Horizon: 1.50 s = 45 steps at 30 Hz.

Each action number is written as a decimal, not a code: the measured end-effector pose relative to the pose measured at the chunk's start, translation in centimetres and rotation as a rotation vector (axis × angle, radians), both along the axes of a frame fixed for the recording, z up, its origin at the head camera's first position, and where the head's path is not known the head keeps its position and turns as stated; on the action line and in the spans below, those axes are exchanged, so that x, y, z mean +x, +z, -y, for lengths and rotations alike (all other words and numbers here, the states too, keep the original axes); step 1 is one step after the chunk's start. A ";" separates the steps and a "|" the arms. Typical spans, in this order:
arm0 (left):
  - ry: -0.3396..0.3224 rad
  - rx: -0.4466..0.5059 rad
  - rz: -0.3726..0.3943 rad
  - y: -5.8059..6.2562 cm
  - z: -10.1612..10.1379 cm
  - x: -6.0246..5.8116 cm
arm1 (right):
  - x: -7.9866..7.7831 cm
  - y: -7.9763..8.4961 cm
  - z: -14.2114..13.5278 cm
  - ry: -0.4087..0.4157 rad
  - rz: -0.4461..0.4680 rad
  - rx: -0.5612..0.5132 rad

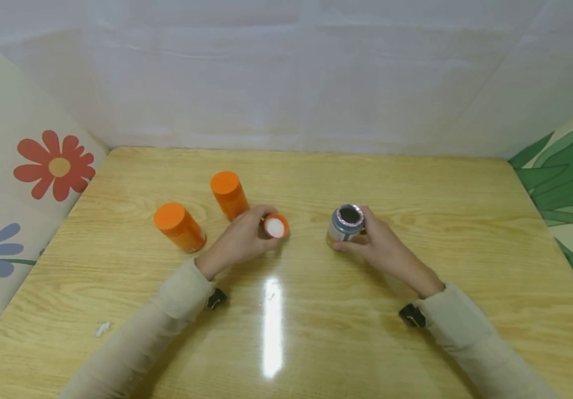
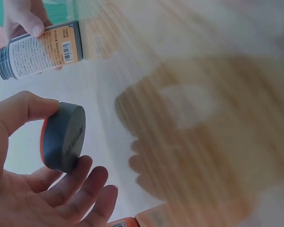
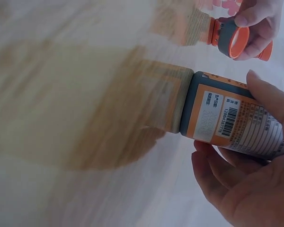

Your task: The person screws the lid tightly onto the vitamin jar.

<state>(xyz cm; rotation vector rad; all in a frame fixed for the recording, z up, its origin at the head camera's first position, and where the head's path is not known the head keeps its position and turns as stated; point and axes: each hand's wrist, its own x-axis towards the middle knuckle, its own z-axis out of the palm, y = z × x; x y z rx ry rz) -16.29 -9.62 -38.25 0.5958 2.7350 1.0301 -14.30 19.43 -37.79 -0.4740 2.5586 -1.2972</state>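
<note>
My left hand (image 1: 240,237) pinches a round screw cap (image 1: 274,228) between thumb and fingers. Its inside faces up in the head view, with an orange rim around a white liner; the left wrist view shows a dark grey outer side (image 2: 65,137). To the right, my right hand (image 1: 385,244) grips a dark grey and orange bottle (image 1: 338,235) around its side. The bottle is upright and uncapped, with a shiny ragged foil edge around its dark mouth. Its base meets its own reflection on the tabletop in the right wrist view, where a printed label and barcode (image 3: 229,122) show.
Two orange-capped bottles stand left of the cap, one nearer (image 1: 180,227) and one farther back (image 1: 230,197), close by my left hand. A small white scrap (image 1: 102,329) lies at the front left of the glossy wooden table (image 1: 336,343). A pale wall covering (image 1: 296,83) rises behind.
</note>
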 end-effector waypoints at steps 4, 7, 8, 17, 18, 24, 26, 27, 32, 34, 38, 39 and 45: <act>-0.002 0.049 0.017 0.1 0.1 0.2 | 0.3 0.1 -0.2 0.013 0.003 0.000; -0.010 0.072 0.005 0.2 0.1 0.5 | 0.6 0.1 -0.3 0.017 0.014 -0.001; -0.014 0.074 -0.003 0.2 0.2 0.6 | 0.7 0.1 -0.3 0.020 0.016 0.000; -0.019 0.088 -0.037 0.6 0.0 1.4 | 1.5 -0.1 -0.4 0.046 0.016 -0.030; -0.020 0.092 -0.038 0.7 0.0 1.4 | 1.6 -0.1 -0.4 0.046 0.018 -0.032; -0.031 0.128 -0.041 0.8 0.0 1.9 | 2.3 0.0 -0.3 0.048 0.018 -0.035; -0.035 0.136 -0.047 0.9 0.0 2.1 | 2.5 0.0 -0.2 0.051 0.015 -0.039; -0.037 0.139 -0.049 1.0 0.0 2.2 | 2.6 0.0 -0.2 0.053 0.014 -0.038; -0.051 0.159 -0.092 1.0 -0.1 2.6 | 3.0 0.0 -0.2 0.066 -0.007 -0.021; -0.066 0.166 -0.111 1.0 -0.2 2.7 | 3.2 0.0 -0.2 0.067 -0.010 -0.010; -0.095 0.170 -0.143 1.0 -0.3 3.1 | 3.5 0.2 -0.1 0.068 -0.005 0.007; -0.099 0.169 -0.146 1.0 -0.3 3.2 | 3.6 0.2 -0.1 0.071 -0.004 0.009; -0.105 0.158 -0.127 1.2 -0.4 3.8 | 4.4 0.2 0.1 0.087 0.006 -0.001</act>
